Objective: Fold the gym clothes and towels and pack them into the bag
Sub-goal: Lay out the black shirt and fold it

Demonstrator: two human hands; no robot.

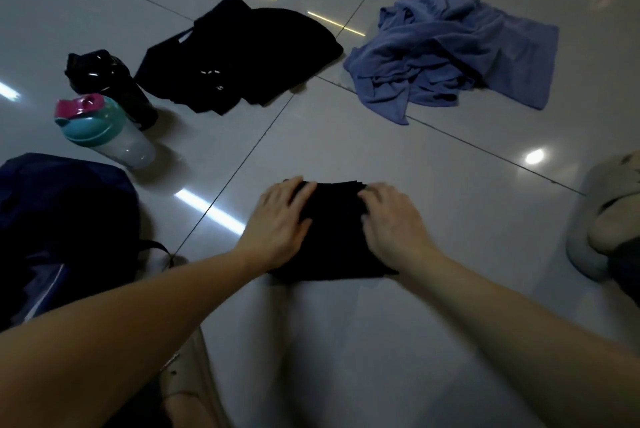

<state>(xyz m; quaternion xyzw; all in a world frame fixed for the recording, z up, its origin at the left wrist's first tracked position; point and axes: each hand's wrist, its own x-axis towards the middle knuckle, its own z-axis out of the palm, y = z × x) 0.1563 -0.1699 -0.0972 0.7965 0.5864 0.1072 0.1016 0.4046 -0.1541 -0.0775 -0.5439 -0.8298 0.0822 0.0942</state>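
Observation:
A folded black garment (334,237) lies on the tiled floor in front of me. My left hand (282,223) rests flat on its left side with the fingers stretched forward. My right hand (391,219) lies on its right side, fingers slightly bent against the cloth. Farther back, a crumpled black garment (242,56) lies at centre left and a rumpled blue towel (450,49) at the right. The dark blue bag (59,219) sits at the left edge.
A clear shaker bottle with a teal and pink lid (104,133) and a black bottle (110,84) lie left of the clothes. A grey slipper on a foot (602,219) is at the right edge. Dark objects sit at the top edge.

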